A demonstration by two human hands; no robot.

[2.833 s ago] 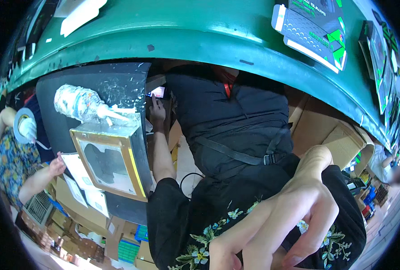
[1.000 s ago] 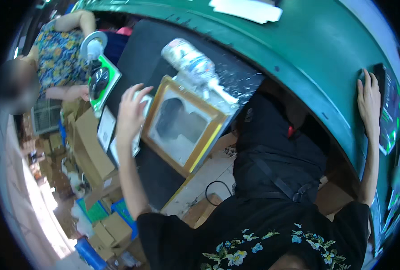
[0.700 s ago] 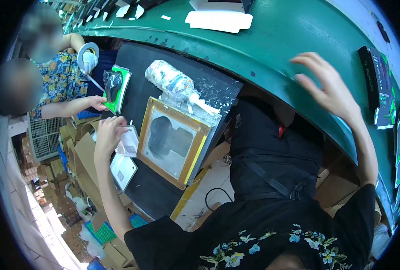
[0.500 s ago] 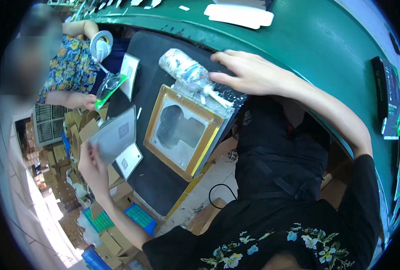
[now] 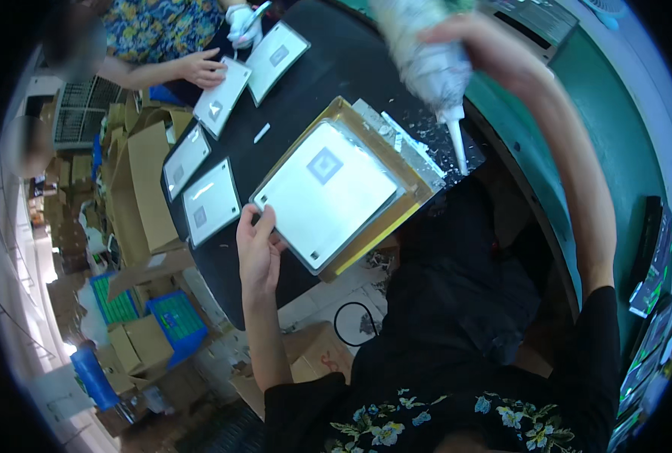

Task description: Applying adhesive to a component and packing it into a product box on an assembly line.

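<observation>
My left hand [image 5: 259,249] grips the near left corner of a flat white panel [image 5: 351,200] with rounded corners and a grey square mark. The panel lies over a yellow-brown frame [image 5: 362,253] and hides most of its opening. Up at the right, my right hand [image 5: 481,47] is closed around a white, smeared squeeze bottle [image 5: 430,72]. The bottle is tilted with its thin nozzle pointing down, beside the frame and apart from the panel. Motion blurs this hand somewhat.
Several similar white panels [image 5: 211,200] lie on the black work surface [image 5: 336,57]. Across it, a co-worker's bare hand [image 5: 202,69] touches one, and their gloved hand [image 5: 244,29] holds a pen-like tool. Cardboard boxes [image 5: 151,181] stand left; a green conveyor [image 5: 577,136] runs along the right.
My left hand has brought a panel rightward onto the frame. My right hand has taken hold of the bottle and lifted it off the surface. The co-worker's green-edged item is out of sight.
</observation>
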